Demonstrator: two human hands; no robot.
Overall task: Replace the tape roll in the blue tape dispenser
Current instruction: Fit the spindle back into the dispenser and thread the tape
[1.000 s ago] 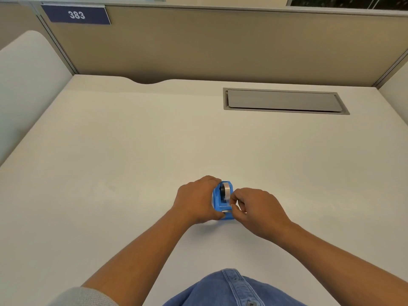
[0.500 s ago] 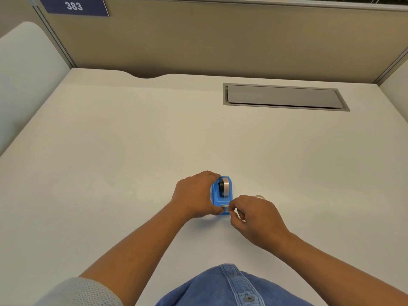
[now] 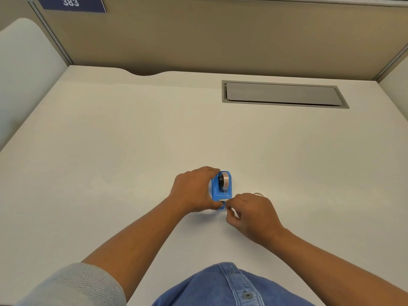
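A small blue tape dispenser [image 3: 222,193] stands on the white desk [image 3: 110,173], a little right of centre near me. A clear tape roll [image 3: 225,180] on a dark core sits upright in its cradle. My left hand [image 3: 194,188] wraps the dispenser's left side and holds it down. My right hand [image 3: 251,214] is at the near cutter end, thumb and forefinger pinched together at the tape end, which is too thin to make out. A pale ring-shaped thing [image 3: 258,194], perhaps another tape roll, peeks out on the desk behind my right hand.
A grey cable hatch [image 3: 282,94] is set flush in the desk at the back right. Beige partition walls [image 3: 220,36] close off the back and sides, with a blue sign "383" [image 3: 72,3] at the top left. My denim shirt [image 3: 229,288] fills the bottom edge.
My right hand has drawn back from beside the roll toward me to the cutter end, fingers pinched. The pale ring behind it came into sight. My left hand stayed on the dispenser.
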